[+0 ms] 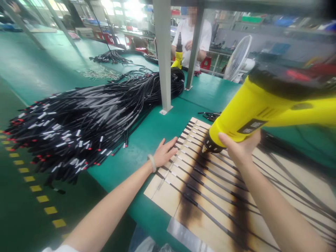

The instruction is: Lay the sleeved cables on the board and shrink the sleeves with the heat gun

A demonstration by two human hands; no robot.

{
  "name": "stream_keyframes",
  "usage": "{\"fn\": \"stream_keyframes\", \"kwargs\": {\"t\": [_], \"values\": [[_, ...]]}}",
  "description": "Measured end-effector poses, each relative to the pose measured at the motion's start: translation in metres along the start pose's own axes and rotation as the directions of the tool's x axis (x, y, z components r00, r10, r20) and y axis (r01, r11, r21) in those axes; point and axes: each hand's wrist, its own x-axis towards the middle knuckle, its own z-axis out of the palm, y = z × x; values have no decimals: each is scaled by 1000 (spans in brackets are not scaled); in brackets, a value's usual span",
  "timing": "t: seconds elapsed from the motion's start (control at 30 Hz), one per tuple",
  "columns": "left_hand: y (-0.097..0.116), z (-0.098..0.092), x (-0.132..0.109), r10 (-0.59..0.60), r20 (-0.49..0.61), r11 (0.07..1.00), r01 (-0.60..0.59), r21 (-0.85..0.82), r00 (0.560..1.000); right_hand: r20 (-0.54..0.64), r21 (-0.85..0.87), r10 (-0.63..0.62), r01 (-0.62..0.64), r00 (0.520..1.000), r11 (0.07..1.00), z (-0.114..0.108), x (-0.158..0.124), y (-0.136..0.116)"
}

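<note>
Heat gun: yellow, black-nosed | in right hand | over scorched wooden board

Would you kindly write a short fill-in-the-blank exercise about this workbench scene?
The right hand holds a ____ plastic heat gun. A pale bangle circles the ____ wrist. Black cables lie across a scorched pale wooden board under the gun's ____. Farther off, a co-worker wears a ____ shirt.

Answers: yellow, left, nozzle, white.
</note>
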Motion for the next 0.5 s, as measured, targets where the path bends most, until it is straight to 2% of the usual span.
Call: {"fn": "stream_keyframes", "kwargs": {"t": [0.1, 0.27, 0.5], "values": [[0, 0, 0, 7, 5, 1000, -7, 1, 1000, 1, -57, 35, -35, 999, 998, -1, -3, -3], [-1, 0, 0, 8, -3, 1000, -8, -1, 1000, -6, -55, -33, 33, 999, 998, 1, -1, -4], [0, 0, 0, 4, 8, 1000, -4, 14, 1000, 5, -138, 32, -31, 999, 990, -5, -6, 2]]}}
